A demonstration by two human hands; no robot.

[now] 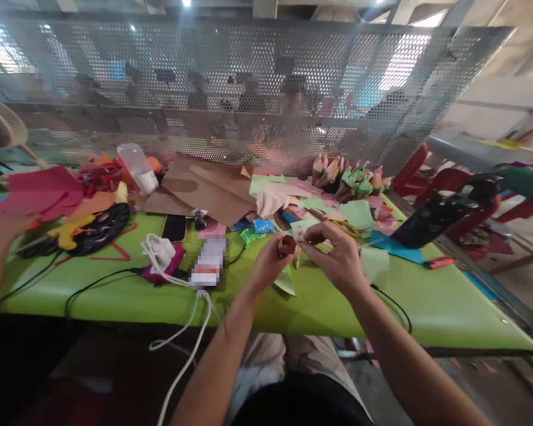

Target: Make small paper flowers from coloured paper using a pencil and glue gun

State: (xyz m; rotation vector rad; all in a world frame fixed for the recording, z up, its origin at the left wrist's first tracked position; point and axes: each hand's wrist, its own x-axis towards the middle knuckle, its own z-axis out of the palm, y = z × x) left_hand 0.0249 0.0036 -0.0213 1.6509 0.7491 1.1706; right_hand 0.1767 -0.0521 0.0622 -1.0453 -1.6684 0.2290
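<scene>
Over the front of the green table (444, 307), my left hand (269, 263) is closed on a small brown curled paper piece (288, 244). Close beside it, my right hand (335, 254) pinches, thumb and finger together, at something small and pale that I cannot make out. A light green paper sheet (286, 283) lies below my hands. Just behind them are a blue packet (263, 226) and a crumpled green wrapper (251, 236). Several green and pink paper cones (353, 180) stand at the back right.
A phone (209, 263) with white cables lies left of my hands, near a purple power socket (162, 269). Brown paper sheets (208, 186) lie behind. A dark bottle (430, 216) leans at the right. Another person's arm (2, 242) reaches in at the far left.
</scene>
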